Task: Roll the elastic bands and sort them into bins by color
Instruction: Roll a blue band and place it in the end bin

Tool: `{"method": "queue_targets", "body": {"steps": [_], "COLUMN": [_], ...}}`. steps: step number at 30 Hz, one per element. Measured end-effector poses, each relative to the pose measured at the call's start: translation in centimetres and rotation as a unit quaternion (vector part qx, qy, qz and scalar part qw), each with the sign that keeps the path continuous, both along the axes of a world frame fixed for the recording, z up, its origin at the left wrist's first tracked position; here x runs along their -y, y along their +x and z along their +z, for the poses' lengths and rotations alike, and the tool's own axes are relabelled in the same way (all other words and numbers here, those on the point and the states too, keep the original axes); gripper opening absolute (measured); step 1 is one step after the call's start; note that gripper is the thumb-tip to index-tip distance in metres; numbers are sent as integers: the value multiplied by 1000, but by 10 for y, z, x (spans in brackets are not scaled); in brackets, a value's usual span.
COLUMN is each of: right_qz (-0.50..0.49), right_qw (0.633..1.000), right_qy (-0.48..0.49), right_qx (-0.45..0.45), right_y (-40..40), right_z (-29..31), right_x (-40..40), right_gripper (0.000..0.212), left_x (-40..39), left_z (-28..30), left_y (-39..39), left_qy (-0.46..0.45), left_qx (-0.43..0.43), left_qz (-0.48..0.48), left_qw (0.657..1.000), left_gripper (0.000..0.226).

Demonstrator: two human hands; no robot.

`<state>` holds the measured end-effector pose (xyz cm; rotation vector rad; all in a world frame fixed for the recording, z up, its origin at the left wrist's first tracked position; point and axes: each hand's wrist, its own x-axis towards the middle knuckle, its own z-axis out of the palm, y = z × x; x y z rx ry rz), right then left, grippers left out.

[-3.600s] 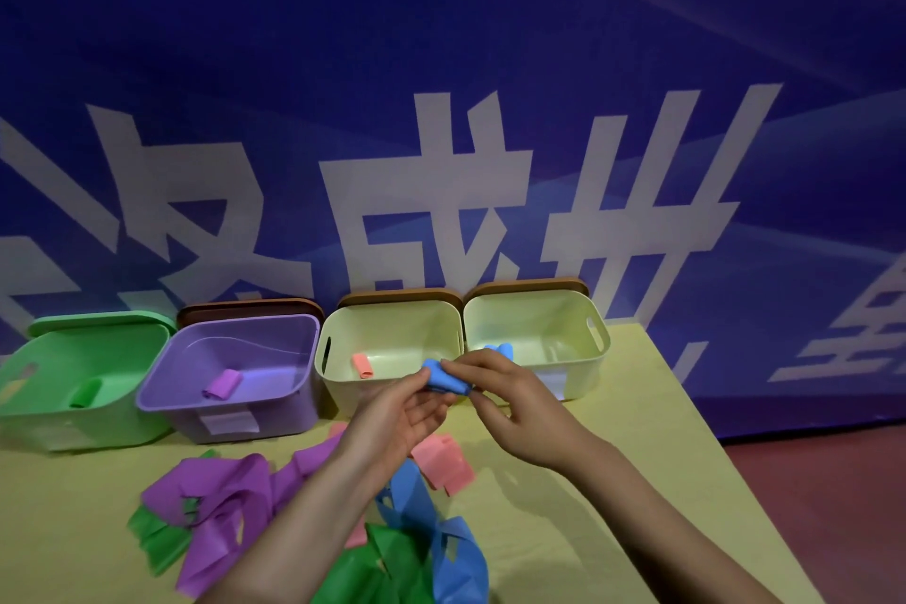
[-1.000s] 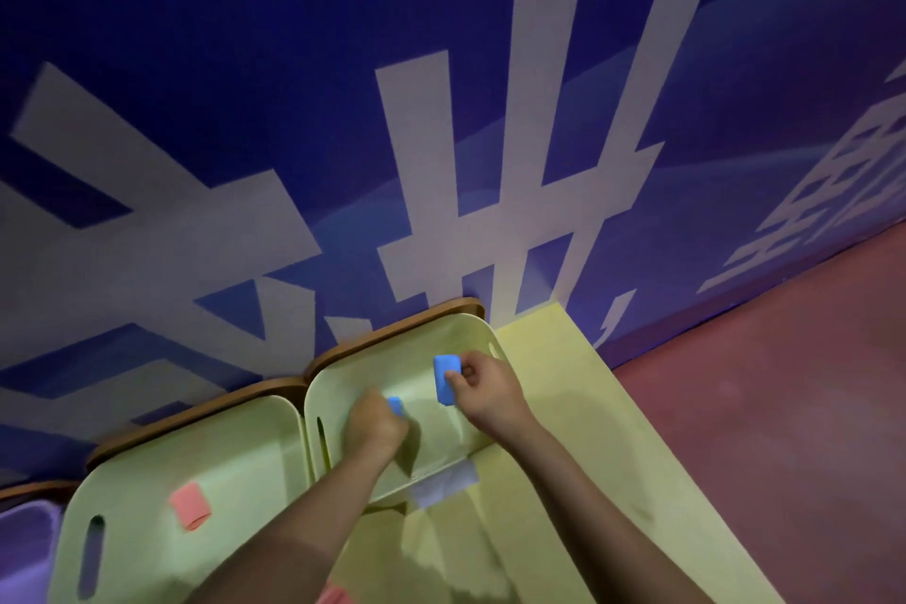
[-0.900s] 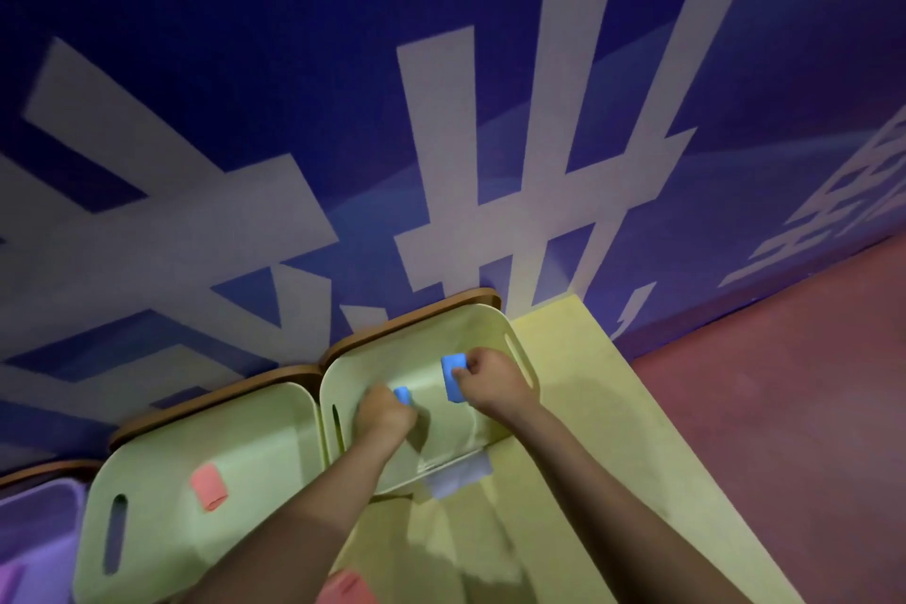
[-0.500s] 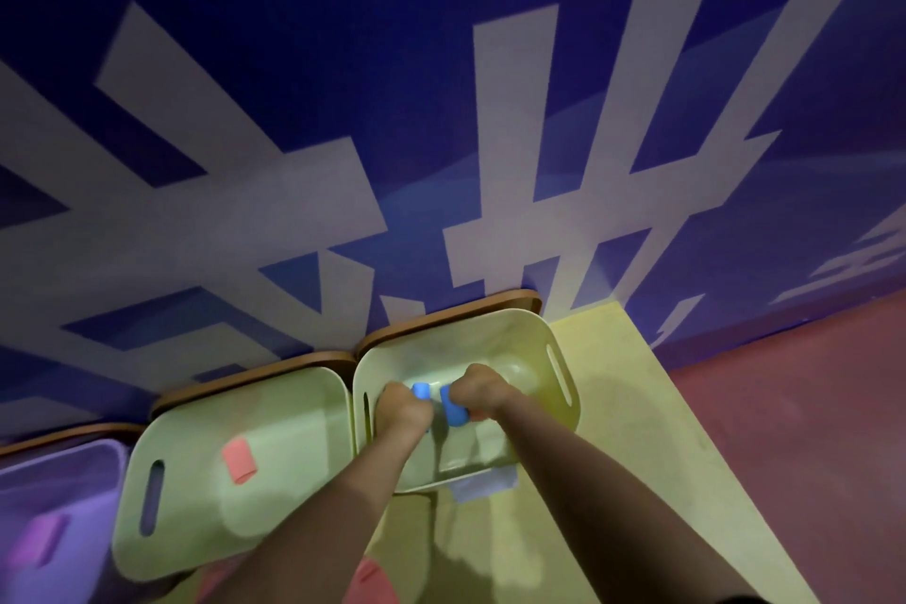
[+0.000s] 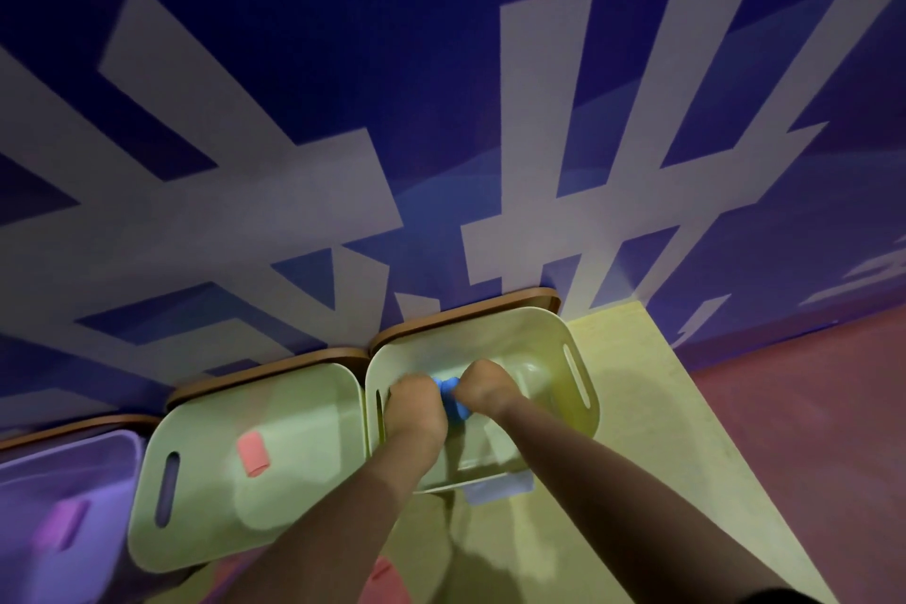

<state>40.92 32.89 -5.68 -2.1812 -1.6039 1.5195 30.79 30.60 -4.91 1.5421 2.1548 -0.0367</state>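
At the left edge, the purple bin [image 5: 73, 505] holds a purple roll [image 5: 61, 525], and the next bin [image 5: 206, 412] holds a pink roll [image 5: 253, 453]; neither has changed beyond the camera swinging closer. The change is in the right bin [image 5: 578, 358], by the tabletop's [image 5: 647, 456] far right corner. A second ago the two hands were apart inside it, each with a blue piece; now the left hand [image 5: 415, 402] and right hand [image 5: 483, 387] are drawn together, knuckles nearly meeting, both curled tight around the blue bands [image 5: 453, 400] bunched between them, low over the bin's floor.

In my judgement the blue is at its proper bin and only needs letting go, so this colour's delivery is nearly done.

The fingers are turned away from the camera, so the exact grip is hidden, as is whether the blue is one roll or two. Motion blur softens both hands. The unrolled bands nearer the front edge are cut off; only a pink scrap [image 5: 387, 576] shows at the bottom. The green bin is out of frame.
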Motion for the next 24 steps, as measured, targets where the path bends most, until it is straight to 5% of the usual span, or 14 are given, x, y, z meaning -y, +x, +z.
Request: {"method": "queue_targets", "body": {"steps": [9,15,24], "right_qz": [19,7,15], "right_qw": [1000,999,997], "right_qy": [1,45,77], "right_qx": [-16,-6,-4], "right_y": [2,-2,-9], "right_z": [-2,-8,-11], "right_x": [-1,-1,2], "right_gripper": [34,22,20], "left_x": [1,-2,2], "left_z": [-1,14,26], "left_y": [-6,-7,-9], "left_qy": [14,-20,-91], "left_qx": [-26,-15,-30], "left_qz": [-69,-20,-96], "left_qw": [997,999,991], "left_gripper": [29,26,30]}}
